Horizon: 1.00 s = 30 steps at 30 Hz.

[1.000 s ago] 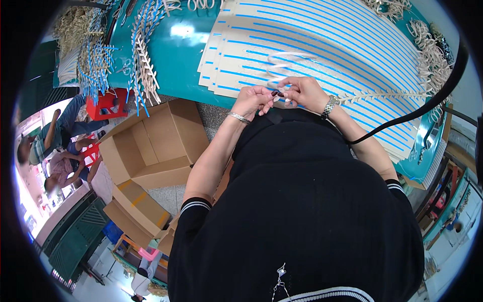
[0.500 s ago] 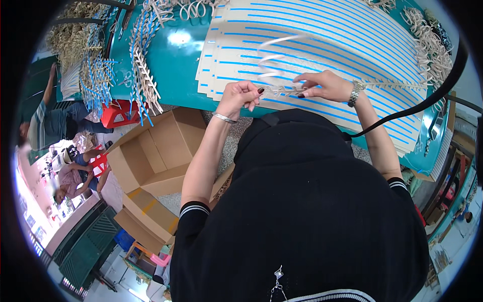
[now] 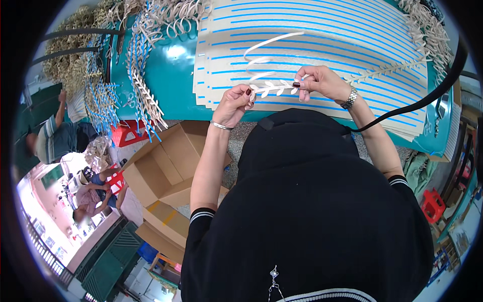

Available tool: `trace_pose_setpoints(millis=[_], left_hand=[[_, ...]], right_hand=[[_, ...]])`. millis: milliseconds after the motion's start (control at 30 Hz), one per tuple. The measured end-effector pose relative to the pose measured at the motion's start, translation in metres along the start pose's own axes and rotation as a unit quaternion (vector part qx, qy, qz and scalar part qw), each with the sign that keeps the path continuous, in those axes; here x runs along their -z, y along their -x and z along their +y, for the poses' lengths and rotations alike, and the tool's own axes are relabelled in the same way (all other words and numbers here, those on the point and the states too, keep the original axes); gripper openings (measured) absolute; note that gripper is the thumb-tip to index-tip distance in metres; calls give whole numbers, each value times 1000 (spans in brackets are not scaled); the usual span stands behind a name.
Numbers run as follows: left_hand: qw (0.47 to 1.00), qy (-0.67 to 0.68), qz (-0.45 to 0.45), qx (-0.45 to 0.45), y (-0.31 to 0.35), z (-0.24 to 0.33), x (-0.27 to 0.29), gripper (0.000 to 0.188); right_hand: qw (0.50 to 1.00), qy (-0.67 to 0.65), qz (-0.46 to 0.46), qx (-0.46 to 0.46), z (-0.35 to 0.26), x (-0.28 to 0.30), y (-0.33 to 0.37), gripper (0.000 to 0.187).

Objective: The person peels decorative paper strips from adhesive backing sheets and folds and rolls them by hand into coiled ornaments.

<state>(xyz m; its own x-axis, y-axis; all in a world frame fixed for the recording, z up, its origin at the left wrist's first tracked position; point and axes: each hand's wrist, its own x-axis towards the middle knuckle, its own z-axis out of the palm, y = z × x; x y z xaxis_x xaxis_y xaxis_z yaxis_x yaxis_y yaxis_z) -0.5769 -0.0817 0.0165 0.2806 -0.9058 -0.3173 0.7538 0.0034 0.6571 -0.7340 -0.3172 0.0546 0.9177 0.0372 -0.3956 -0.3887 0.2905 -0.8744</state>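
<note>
A pale leaf-shaped garland strip (image 3: 273, 89) is stretched between my two hands, over the near edge of the cream sheets with blue stripes (image 3: 302, 52). My left hand (image 3: 233, 104) pinches its left end between thumb and finger. With thumb and forefinger my right hand (image 3: 320, 83) grips the strip a short way along. Past the right wrist, more of the leafy strip (image 3: 390, 71) runs toward the far right. From near the left fingers a narrow pale ribbon (image 3: 258, 60) curls up in loops above the sheets.
Leafy strips with blue bits (image 3: 142, 65) hang over the green table (image 3: 173, 85) at left. Coiled offcuts (image 3: 430, 35) heap at the far right. Below the table edge stand an opened cardboard box (image 3: 168, 156) and a red stool (image 3: 127, 134). A black cable (image 3: 412, 106) crosses at right. Two people are at far left.
My right hand has closed on the leafy strip, where its fingers were looser before. The strip section between my hands now shows its leaves spread. The view has shifted slightly.
</note>
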Motion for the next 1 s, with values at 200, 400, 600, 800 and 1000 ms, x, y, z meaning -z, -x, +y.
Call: trace_pose_setpoints(millis=[200, 400, 600, 800, 1000], left_hand=[[999, 33, -38, 5, -3, -1, 0, 13], [996, 73, -53, 5, -7, -3, -7, 21], [977, 202, -64, 6, -11, -7, -33, 16], [935, 342, -94, 15, -16, -15, -50, 14], [924, 370, -99, -2, -18, -24, -58, 9]], right_hand=[[1000, -9, 14, 20, -1, 2, 2, 13], [999, -10, 24, 24, -7, -3, 6, 17], [997, -70, 12, 22, -7, -9, 6, 27], [987, -156, -6, 34, -2, -13, 4, 28], [978, -205, -23, 33, -6, -17, 5, 22]])
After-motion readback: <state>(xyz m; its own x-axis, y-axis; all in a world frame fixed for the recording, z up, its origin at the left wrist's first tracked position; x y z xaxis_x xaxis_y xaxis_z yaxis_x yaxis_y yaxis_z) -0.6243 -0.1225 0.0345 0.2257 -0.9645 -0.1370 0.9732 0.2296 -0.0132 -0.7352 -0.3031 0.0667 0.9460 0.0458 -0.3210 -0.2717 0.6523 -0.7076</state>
